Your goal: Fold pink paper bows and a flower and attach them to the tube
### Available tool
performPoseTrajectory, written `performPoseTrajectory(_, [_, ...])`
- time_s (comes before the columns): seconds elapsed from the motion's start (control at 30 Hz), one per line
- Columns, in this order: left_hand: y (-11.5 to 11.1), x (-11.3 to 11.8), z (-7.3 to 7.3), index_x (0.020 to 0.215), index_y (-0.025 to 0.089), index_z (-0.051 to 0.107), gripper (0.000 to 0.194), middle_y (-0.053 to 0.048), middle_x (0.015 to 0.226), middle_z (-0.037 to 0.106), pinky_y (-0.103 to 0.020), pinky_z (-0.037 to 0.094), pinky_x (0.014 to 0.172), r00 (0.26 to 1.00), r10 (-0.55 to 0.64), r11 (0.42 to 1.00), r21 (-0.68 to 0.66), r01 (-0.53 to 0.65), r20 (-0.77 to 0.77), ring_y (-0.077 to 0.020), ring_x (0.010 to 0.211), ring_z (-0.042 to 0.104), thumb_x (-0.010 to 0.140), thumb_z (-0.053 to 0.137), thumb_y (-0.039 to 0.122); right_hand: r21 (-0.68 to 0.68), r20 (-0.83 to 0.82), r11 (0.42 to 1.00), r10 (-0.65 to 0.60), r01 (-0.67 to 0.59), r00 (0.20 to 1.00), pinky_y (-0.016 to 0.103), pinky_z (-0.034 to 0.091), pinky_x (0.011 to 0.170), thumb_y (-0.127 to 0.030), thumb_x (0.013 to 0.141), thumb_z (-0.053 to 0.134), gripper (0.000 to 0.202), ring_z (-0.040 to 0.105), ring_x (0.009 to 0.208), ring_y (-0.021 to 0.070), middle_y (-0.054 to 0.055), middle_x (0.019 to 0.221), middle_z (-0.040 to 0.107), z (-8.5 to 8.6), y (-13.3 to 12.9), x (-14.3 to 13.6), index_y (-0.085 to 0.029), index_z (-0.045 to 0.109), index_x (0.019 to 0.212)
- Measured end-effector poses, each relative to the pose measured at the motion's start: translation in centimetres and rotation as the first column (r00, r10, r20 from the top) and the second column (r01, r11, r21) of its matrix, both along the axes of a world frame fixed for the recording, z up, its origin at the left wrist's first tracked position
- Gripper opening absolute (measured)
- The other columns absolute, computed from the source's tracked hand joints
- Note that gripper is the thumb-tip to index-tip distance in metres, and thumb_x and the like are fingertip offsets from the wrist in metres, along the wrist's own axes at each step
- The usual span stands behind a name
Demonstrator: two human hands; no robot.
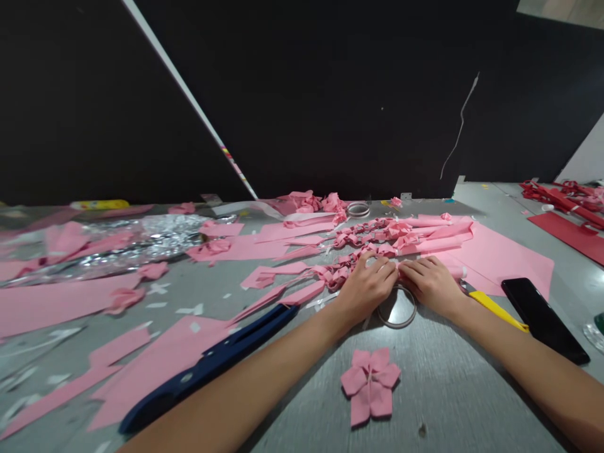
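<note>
My left hand (369,284) and my right hand (435,286) meet over the grey table, fingers bent and pressed together on pink paper at the near edge of a pile. Their fingertips hide most of the piece they grip. Just beyond them lie rolled pink paper tubes (443,242) with crinkled pink paper garlands (363,236) trailing left. A clear tape roll (397,324) rests flat beneath and between the hands. Closer to me is a folded pink paper flower (371,387).
A long dark blue tool (207,365) lies beside my left forearm. Near my right forearm are a yellow-handled tool (497,309) and a black phone (542,319). Silver foil (174,233) and pink scraps cover the left side. Red paper (570,233) sits far right. A black wall (330,94) rises behind.
</note>
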State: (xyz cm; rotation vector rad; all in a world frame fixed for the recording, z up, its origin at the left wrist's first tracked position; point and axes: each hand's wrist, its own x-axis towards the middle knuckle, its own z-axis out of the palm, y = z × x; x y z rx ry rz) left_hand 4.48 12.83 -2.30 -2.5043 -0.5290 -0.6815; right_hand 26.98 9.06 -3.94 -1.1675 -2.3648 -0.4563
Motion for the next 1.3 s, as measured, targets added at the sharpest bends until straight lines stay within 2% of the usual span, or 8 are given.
performPoseTrajectory(0.47, [0.35,-0.05,-0.40,0.101,0.017,0.070,0.018,-0.007,0.102,0.077,-0.049,0.041,0.106,0.997,0.008,0.994,-0.109,0.001,0.082,-0.0254,0.101,0.068,0.108,0.054,0.012,-0.007,0.004,1.000,-0.015,0.015,1.000,0.045,0.050,0.089,-0.019,0.106,0.065,0.021,0.074,0.102,0.0295,0.012,0.125,0.082,0.24,-0.25,-0.23,-0.017,0.072,0.126])
performPoseTrajectory(1.03, [0.19,0.00,-0.49,0.100,0.016,0.068,0.016,-0.005,0.099,0.075,-0.048,0.041,0.107,0.997,0.007,0.996,-0.088,0.000,0.080,-0.0247,0.100,0.068,0.109,0.055,0.013,-0.014,-0.008,1.000,-0.014,0.014,1.000,0.045,0.053,0.088,-0.017,0.103,0.068,0.024,0.075,0.101,0.0294,0.013,0.123,0.082,0.13,-0.37,-0.43,-0.017,0.072,0.127])
performPoseTrajectory(1.3, [0.20,0.00,-0.55,0.111,0.015,0.069,0.017,-0.007,0.105,0.077,-0.049,0.040,0.108,0.998,0.002,0.996,-0.088,0.004,0.070,-0.0254,0.104,0.068,0.111,0.052,0.014,-0.010,-0.024,1.000,-0.009,0.009,1.000,0.045,0.053,0.088,-0.016,0.104,0.068,0.023,0.075,0.101,0.0299,0.013,0.124,0.082,0.11,-0.37,-0.35,-0.016,0.072,0.126])
